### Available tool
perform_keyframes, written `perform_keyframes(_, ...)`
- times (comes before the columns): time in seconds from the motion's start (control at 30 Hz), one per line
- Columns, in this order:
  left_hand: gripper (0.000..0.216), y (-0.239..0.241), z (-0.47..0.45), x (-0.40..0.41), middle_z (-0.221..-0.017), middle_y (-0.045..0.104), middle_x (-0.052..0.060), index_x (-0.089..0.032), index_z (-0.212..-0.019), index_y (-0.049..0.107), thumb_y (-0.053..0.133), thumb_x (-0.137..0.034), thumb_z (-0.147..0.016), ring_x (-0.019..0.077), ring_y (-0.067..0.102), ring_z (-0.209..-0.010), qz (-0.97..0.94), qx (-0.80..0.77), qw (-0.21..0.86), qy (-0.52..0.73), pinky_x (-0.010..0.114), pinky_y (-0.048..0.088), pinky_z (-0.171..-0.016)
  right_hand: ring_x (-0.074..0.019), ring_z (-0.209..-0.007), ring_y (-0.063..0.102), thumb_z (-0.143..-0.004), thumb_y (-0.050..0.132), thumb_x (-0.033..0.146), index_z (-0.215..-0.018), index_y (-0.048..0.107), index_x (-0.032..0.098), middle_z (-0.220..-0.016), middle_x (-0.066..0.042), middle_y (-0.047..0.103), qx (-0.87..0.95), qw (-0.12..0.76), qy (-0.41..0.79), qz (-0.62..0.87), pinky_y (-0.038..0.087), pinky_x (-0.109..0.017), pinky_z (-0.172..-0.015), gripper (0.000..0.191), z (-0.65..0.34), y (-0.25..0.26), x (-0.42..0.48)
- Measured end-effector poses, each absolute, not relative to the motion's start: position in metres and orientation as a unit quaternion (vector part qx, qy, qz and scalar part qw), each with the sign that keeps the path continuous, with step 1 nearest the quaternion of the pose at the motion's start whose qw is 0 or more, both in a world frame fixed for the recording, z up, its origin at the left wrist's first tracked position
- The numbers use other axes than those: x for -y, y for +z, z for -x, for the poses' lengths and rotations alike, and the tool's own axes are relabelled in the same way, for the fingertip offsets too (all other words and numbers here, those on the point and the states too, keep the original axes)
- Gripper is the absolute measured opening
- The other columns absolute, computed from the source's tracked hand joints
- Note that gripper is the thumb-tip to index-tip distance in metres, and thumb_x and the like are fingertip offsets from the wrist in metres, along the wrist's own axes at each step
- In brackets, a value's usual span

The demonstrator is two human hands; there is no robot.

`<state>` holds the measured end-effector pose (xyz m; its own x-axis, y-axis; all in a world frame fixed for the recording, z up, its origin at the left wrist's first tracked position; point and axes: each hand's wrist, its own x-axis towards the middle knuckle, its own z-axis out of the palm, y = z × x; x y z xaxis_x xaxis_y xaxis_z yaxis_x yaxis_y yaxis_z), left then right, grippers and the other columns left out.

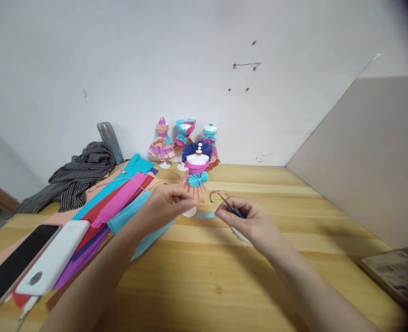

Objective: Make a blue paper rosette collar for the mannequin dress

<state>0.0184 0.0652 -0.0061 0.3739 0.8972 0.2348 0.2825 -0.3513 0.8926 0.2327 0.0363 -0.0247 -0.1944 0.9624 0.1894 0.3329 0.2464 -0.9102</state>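
Note:
My left hand [165, 203] is closed in a pinch in front of the nearest dress form; whatever its fingertips hold is too small to make out. My right hand [247, 219] grips small scissors [234, 210] with blue handles, their pointed tip aimed up and left. At its thumb and fingertip is the end of a short light-blue paper strip [206, 215]. Just beyond the hands stands a small white dress form [197, 159] with a navy pleated collar, pink bodice, blue rosette and peach skirt. My left fingers partly cover its round base [190, 212].
Three more dressed forms, one in pink and purple [162, 143], stand against the wall. Coloured crepe paper [121, 198], a phone [20, 263], a white power bank [53, 258], striped cloth [82, 173] and a flask [109, 140] lie left. Behind my right hand is a ring-shaped coil [212, 197]. A cardboard box [393, 272] sits right.

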Motion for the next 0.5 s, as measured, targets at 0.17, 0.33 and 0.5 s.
perform_keyframes(0.17,0.018,-0.025,-0.037,-0.061,-0.052,0.038,-0.006,-0.015,-0.070,0.072,0.077,-0.031,-0.062,0.0072,0.032,-0.050,-0.730,-0.361,0.499,0.297,0.023,0.023,-0.047,-0.0098,-0.054,0.033,-0.073,0.065,0.053,-0.057,0.054,0.017,-0.054,0.003,0.040,0.692,0.394,0.405,0.448,0.028,-0.025,-0.051,0.041,-0.228,-0.024,-0.033)
perform_keyframes(0.33,0.022,-0.026,-0.038,-0.063,-0.047,0.047,-0.005,-0.013,-0.057,0.066,0.077,-0.032,-0.060,0.0064,0.036,-0.048,-0.661,-0.359,0.604,0.263,0.022,0.024,-0.048,-0.0086,-0.051,0.030,-0.072,0.065,0.054,-0.058,0.054,0.017,-0.054,0.004,0.039,0.681,0.399,0.405,0.462,0.024,-0.024,-0.047,0.041,-0.229,-0.028,-0.037)
perform_keyframes(0.5,0.025,-0.022,-0.034,-0.064,-0.050,0.054,-0.002,-0.013,-0.067,0.071,0.073,-0.038,-0.069,0.0054,0.037,-0.044,-0.649,-0.370,0.610,0.264,0.020,0.024,-0.042,-0.0101,-0.052,0.034,-0.073,0.065,0.053,-0.060,0.058,0.018,-0.056,0.003,0.042,0.671,0.417,0.384,0.479,0.027,-0.025,-0.049,0.038,-0.230,-0.032,-0.042)
